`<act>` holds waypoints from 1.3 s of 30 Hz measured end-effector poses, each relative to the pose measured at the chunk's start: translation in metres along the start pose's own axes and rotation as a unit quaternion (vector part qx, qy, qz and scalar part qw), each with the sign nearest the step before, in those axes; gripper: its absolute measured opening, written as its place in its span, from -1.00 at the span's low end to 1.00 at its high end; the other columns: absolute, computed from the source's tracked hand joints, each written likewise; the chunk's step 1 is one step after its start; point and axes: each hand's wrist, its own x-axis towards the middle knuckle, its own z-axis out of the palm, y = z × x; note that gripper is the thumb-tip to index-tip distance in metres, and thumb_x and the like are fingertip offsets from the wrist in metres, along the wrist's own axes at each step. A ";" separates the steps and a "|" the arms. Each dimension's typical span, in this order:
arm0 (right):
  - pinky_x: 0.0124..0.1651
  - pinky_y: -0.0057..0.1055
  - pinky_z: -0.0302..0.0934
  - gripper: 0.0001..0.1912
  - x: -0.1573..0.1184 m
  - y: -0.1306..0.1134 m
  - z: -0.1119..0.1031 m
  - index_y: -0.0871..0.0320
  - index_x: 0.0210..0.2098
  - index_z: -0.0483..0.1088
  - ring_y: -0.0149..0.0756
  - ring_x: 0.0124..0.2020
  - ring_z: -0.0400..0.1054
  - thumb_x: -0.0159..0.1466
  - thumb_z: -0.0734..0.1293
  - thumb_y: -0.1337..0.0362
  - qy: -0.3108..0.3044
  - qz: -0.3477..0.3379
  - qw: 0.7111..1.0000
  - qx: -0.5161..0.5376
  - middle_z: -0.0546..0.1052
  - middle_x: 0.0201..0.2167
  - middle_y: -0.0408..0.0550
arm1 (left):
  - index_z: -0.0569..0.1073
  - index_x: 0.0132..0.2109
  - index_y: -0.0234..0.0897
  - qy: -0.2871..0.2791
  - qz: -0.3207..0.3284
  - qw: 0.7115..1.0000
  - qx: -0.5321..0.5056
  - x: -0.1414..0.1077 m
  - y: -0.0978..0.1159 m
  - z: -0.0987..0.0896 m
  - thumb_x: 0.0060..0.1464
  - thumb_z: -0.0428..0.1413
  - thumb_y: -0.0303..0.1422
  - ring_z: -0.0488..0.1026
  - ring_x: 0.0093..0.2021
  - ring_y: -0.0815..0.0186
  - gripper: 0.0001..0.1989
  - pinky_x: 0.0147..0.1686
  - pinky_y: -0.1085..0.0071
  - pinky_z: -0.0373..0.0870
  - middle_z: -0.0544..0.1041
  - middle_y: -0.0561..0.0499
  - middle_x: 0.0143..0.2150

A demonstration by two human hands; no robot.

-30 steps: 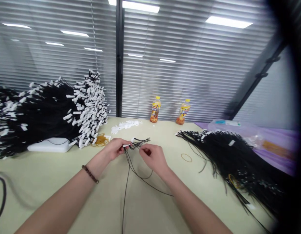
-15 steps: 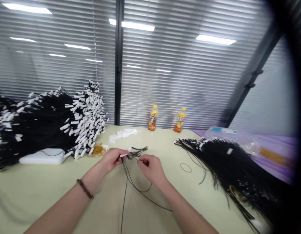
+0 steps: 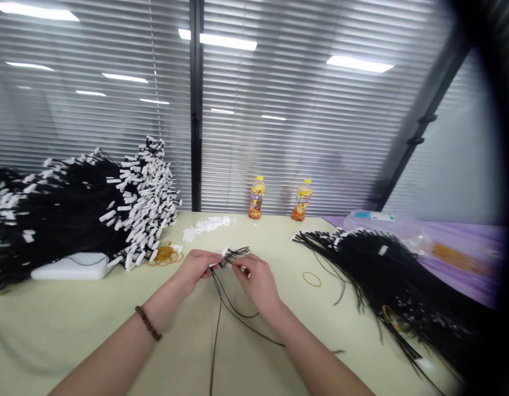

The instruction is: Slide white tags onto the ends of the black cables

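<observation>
Near the middle of the table, my left hand (image 3: 200, 268) pinches thin black cables (image 3: 220, 300) close to a small white tag (image 3: 225, 252). Just to its right, my right hand (image 3: 256, 278) has its thumb and fingers closed on the same black cables, beside their bunched upper part (image 3: 238, 252). Long ends hang below both hands and curve over the table, one passing under my right forearm. The fingertips hide part of the bunch.
A big heap of black cables with white tags (image 3: 151, 192) stands left, by yellow rubber bands (image 3: 166, 254) and loose white tags (image 3: 205, 226). Two bottles (image 3: 256, 198) (image 3: 302, 201) stand behind. More black cables (image 3: 374, 264) lie right, near a single rubber band (image 3: 311, 279).
My left hand has moved slightly right, closer to my right hand. My right fingers now meet the bunched cables. The whole view has shifted a little.
</observation>
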 end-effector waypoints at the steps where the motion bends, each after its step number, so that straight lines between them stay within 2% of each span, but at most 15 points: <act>1: -0.31 -0.49 0.07 -0.83 0.000 0.000 0.000 0.12 -0.36 0.39 -0.37 -0.38 0.24 0.14 0.17 0.36 -0.001 0.001 1.000 -0.003 0.40 -0.38 -0.10 | 0.49 -0.38 -0.43 -0.001 0.002 1.000 0.006 -0.001 0.000 0.002 -0.28 0.19 -0.22 0.08 -0.64 0.55 -0.67 -0.67 0.54 -0.09 0.33 0.02 -0.56; 6: -0.33 -0.51 0.07 -0.87 0.000 -0.001 0.002 0.14 -0.37 0.35 -0.38 -0.40 0.23 0.14 0.18 0.39 -0.002 0.000 1.000 -0.008 0.39 -0.42 -0.11 | 0.50 -0.36 -0.41 -0.013 0.014 0.999 0.026 -0.005 0.001 0.008 -0.25 0.17 -0.17 0.08 -0.64 0.54 -0.63 -0.67 0.54 -0.06 0.34 0.02 -0.56; 16: -0.36 -0.54 0.05 -0.80 0.001 -0.008 -0.005 0.11 -0.37 0.34 -0.43 -0.41 0.24 0.23 0.11 0.34 -0.014 0.001 0.995 -0.103 0.34 -0.42 -0.13 | 0.49 -0.32 -0.41 -0.011 0.016 1.000 0.001 -0.001 -0.007 0.008 -0.23 0.18 -0.17 0.13 -0.59 0.53 -0.63 -0.64 0.57 -0.02 0.37 -0.03 -0.49; 22: -0.46 -0.49 0.03 -0.85 0.002 -0.009 0.000 0.11 -0.29 0.28 -0.38 -0.42 0.26 0.22 0.11 0.36 -0.022 -0.016 0.970 -0.243 0.32 -0.33 -0.09 | 0.49 -0.30 -0.40 -0.006 0.004 0.999 -0.046 0.001 -0.009 0.009 -0.23 0.19 -0.20 0.15 -0.56 0.53 -0.64 -0.64 0.58 -0.04 0.36 -0.04 -0.46; 26: -0.46 -0.48 0.06 -0.80 0.002 -0.015 -0.001 0.13 -0.24 0.24 -0.29 -0.32 0.25 0.13 0.16 0.44 -0.035 -0.044 0.952 -0.301 0.29 -0.29 -0.04 | 0.49 -0.29 -0.41 0.000 -0.018 0.996 -0.091 0.001 -0.011 0.013 -0.25 0.21 -0.23 0.14 -0.55 0.55 -0.64 -0.63 0.60 -0.03 0.35 -0.04 -0.43; 32: -0.45 -0.48 0.10 -0.78 0.003 -0.023 -0.003 0.18 -0.25 0.25 -0.26 -0.29 0.25 0.11 0.15 0.50 -0.063 -0.020 0.944 -0.323 0.29 -0.29 0.01 | 0.48 -0.32 -0.44 0.007 -0.011 0.995 -0.101 0.002 -0.014 0.017 -0.24 0.21 -0.22 0.13 -0.56 0.54 -0.64 -0.65 0.59 -0.05 0.34 -0.04 -0.44; 39: -0.49 -0.48 0.04 -0.84 0.003 -0.010 0.008 0.12 -0.28 0.25 -0.34 -0.41 0.27 0.19 0.11 0.41 -0.031 0.002 0.961 -0.276 0.32 -0.32 -0.08 | 0.47 -0.34 -0.42 -0.001 -0.006 0.997 -0.079 0.004 -0.015 0.016 -0.20 0.17 -0.18 0.11 -0.57 0.55 -0.64 -0.64 0.59 -0.07 0.31 0.00 -0.47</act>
